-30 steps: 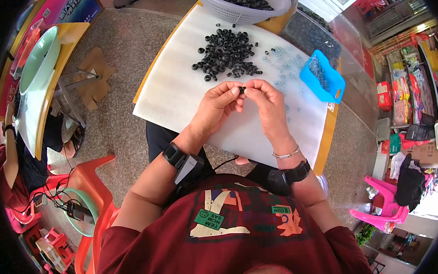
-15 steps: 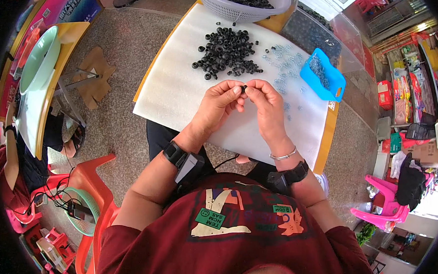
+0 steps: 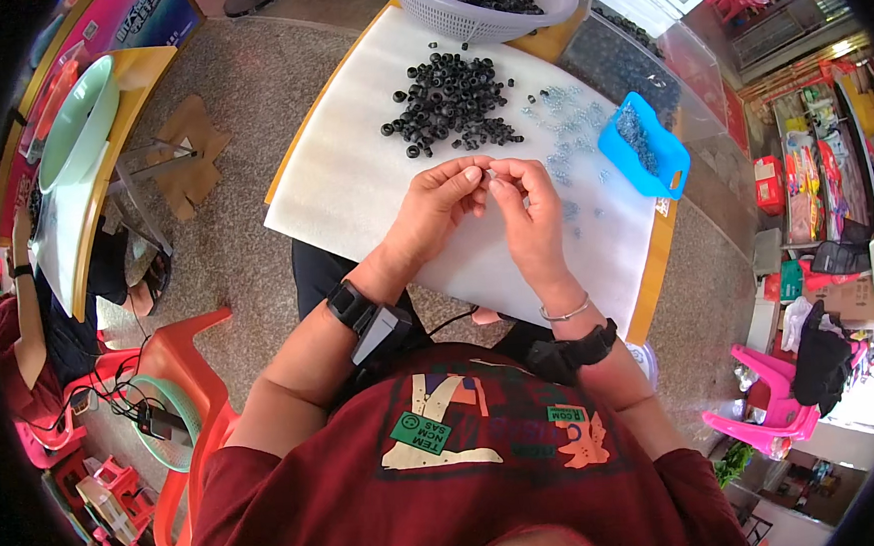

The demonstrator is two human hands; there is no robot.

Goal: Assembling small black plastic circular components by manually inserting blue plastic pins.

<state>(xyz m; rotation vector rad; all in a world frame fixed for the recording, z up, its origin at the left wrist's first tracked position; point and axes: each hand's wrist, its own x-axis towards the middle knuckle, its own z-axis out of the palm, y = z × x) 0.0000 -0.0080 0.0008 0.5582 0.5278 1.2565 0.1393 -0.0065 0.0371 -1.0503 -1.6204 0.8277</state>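
My left hand (image 3: 435, 205) and my right hand (image 3: 531, 212) meet above the near part of the white-topped table (image 3: 342, 194), thumbs and forefingers pinched tip to tip. Between the fingertips a tiny pale spot shows; the small black part seen there earlier is now almost wholly covered by the fingers. Just beyond lies a loose heap of small black ring-shaped parts (image 3: 446, 97). To its right, small clear bluish pieces (image 3: 566, 125) are scattered over the sheet. More of them fill a blue scoop-like tray (image 3: 668, 159) at the right edge.
A pale purple perforated basket (image 3: 486, 18) of black parts stands at the far edge. Behind the blue tray is a transparent bin (image 3: 620, 67). At left are an orange chair (image 3: 189, 388) and another table with a green basin (image 3: 82, 119), where another person's arm (image 3: 27, 318) shows.
My right thumb and fingers have shifted slightly at the pinch. The black part that showed between the fingertips is now mostly covered, and a pale spot shows instead. My left hand stays nearly still.
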